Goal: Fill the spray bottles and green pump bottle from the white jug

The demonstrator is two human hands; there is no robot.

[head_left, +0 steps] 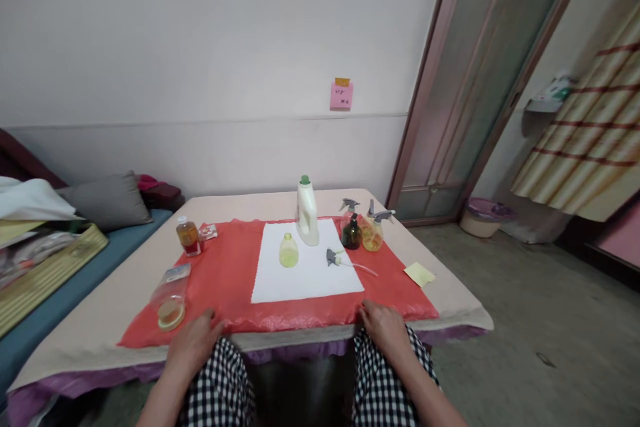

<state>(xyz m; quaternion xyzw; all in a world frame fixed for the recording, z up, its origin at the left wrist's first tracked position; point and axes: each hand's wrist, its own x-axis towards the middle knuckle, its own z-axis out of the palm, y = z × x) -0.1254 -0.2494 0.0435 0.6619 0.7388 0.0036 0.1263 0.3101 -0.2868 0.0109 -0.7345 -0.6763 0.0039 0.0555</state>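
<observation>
My left hand (194,341) rests palm down on my left knee at the table's near edge, fingers flat and holding nothing. My right hand (384,327) lies the same way on my right knee, fingertips touching the red mat (220,280). On the mat lies a white sheet (310,277) with a small yellow-green bottle (289,251) and a loose grey spray head (334,257). A tall white bottle with a green cap (307,212) stands at the sheet's far edge. Nearest my left hand is a clear bottle lying on its side (171,297).
Three small spray bottles (362,228) cluster at the mat's far right. An amber bottle (189,237) and a small red packet (208,232) stand at far left. A yellow note (419,273) lies on the right. A bed with pillows (107,201) is left; a door (465,80) is right.
</observation>
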